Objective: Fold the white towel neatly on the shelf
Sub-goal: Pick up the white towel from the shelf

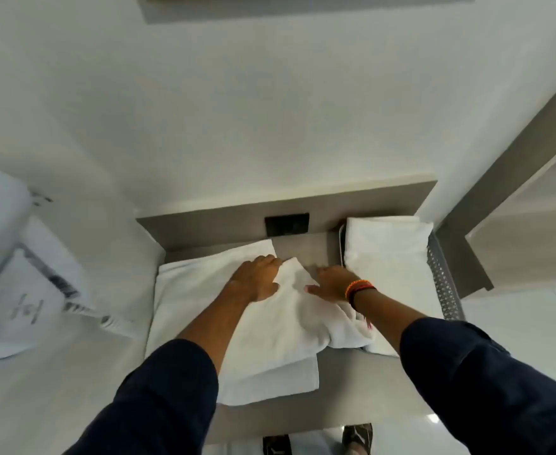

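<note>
A white towel (280, 326) lies partly folded and rumpled on the grey shelf (342, 382), over a flatter white layer at the left. My left hand (257, 278) rests palm down on the towel's upper left part. My right hand (332, 283) holds the towel's raised far corner, fingers curled into the cloth, with an orange and a black band on the wrist. Both forearms wear dark blue sleeves. The towel's right end bunches up near my right wrist.
A second folded white towel (388, 257) sits in a perforated grey tray (444, 284) at the shelf's right. A black socket plate (286, 223) is on the shelf's back panel. A white bed with pillow (1, 257) is at the left. My shoes (357, 436) show below the shelf edge.
</note>
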